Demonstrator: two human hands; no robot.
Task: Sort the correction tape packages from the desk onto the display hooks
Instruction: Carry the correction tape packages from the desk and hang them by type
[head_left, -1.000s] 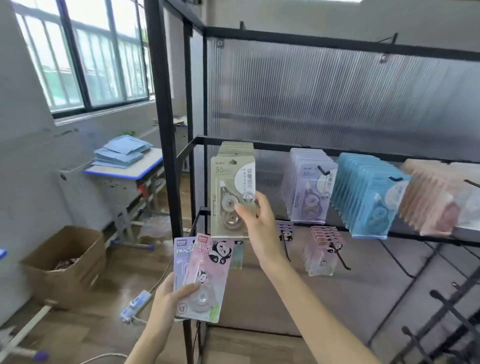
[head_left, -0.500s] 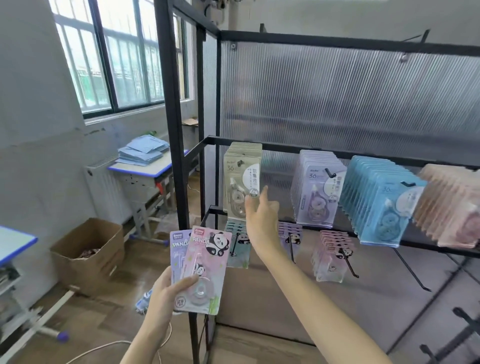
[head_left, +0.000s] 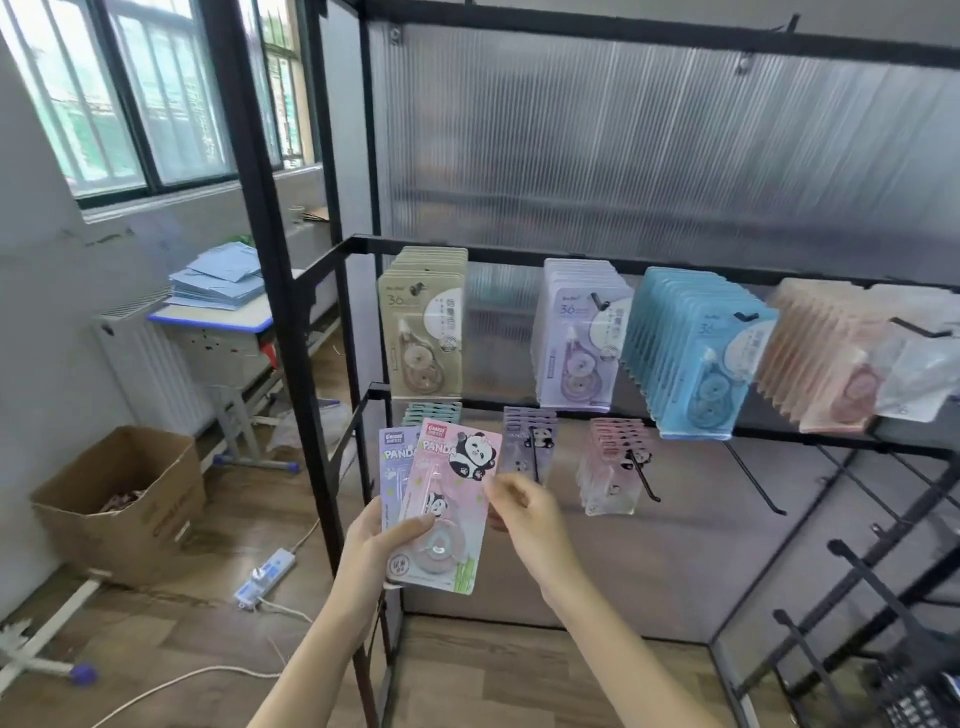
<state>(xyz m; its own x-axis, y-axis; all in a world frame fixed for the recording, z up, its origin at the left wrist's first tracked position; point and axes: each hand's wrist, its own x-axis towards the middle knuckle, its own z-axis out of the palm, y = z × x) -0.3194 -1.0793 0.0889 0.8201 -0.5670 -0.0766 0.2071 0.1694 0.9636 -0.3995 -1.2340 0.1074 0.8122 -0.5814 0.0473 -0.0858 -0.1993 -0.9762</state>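
Note:
My left hand (head_left: 379, 551) grips two panda correction tape packages low down, a pink one (head_left: 457, 499) in front and a purple one (head_left: 395, 467) behind. My right hand (head_left: 524, 514) is blurred, its curled fingers at the pink package's right edge; whether they pinch it is unclear. On the rack's upper hooks hang beige (head_left: 423, 338), lilac (head_left: 576, 338), blue (head_left: 696, 353) and peach (head_left: 821, 358) stacks. The lower hooks carry teal (head_left: 434, 413), purple (head_left: 530, 441) and pink (head_left: 613, 467) panda stacks.
A black rack post (head_left: 270, 312) stands just left of my hands. Bare black hooks (head_left: 753, 483) jut out at the lower right. On the floor to the left are a cardboard box (head_left: 124, 504) and a power strip (head_left: 265, 571). A desk (head_left: 223, 306) stands by the window.
My right hand left the beige package on its upper hook and came down to the pink panda package. The left hand kept holding both panda packages.

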